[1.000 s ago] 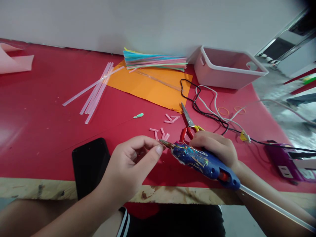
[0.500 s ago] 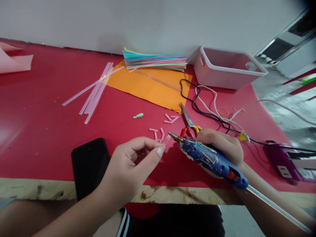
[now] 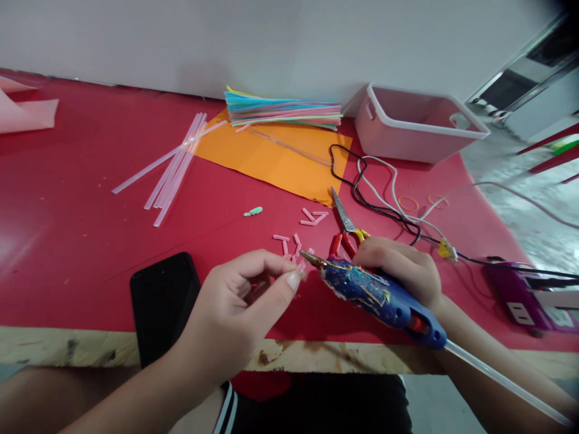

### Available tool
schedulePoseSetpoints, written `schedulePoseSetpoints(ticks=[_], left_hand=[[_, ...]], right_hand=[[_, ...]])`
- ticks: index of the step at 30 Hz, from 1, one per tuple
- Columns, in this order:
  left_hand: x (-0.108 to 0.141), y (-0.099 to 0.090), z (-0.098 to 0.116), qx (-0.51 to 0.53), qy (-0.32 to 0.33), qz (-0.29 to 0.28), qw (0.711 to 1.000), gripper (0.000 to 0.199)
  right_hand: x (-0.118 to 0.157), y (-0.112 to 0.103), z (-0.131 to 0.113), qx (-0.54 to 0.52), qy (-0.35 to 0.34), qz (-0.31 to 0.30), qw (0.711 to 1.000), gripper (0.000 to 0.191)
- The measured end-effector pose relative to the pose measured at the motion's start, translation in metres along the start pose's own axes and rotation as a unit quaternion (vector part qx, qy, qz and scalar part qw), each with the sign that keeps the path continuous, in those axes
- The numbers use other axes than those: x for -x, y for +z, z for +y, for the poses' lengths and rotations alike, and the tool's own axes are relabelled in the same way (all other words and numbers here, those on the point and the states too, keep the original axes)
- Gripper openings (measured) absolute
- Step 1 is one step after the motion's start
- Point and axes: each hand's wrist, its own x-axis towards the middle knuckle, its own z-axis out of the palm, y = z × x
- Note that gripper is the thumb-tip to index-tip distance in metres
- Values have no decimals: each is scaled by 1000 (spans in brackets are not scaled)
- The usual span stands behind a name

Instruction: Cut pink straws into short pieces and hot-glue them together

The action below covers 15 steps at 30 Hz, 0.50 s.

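2 digits of the left hand (image 3: 230, 307), thumb and forefinger, are closing narrowly on a small, clear-pinkish straw piece (image 3: 302, 267), which is sitting at their tips above the near-middle part of the red tabletop (image 3: 85, 241). The right hand (image 3: 404, 271) is gripping a blue glue gun (image 3: 371, 295) from its far side, its fingers curling around the body; whether any finger is pressing the trigger, I can't tell, as that part is hiding from view. The metal nozzle (image 3: 313, 260) is pointing left, hovering close to the pinched piece, though contact isn't showing clearly. That piece is probably weighing next to nothing and behaving like thin, smooth plastic: slippery, easily squashed and likely softening near heat, so a light pinch at the end away from the nozzle is suiting it. The gun is looking bulky and rigid, likely the heavier of the 2, with a glue stick (image 3: 502, 380) trailing out to the near right and perhaps tugging its back end; holding is best staying on the plastic body, clear of the metal. Loose pink pieces (image 3: 308, 214) are lying just beyond, beside red-and-yellow-handled scissors (image 3: 342, 211), while a black phone (image 3: 165, 301) is resting to the left.
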Motion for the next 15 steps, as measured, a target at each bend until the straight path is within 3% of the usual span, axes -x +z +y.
schedulePoseSetpoints(ticks=[15], left_hand=[[-1,-1,0,-13,-2,-11,1000,8]], right_hand=[[-1,0,-2,10,-8,-12,1000,22]])
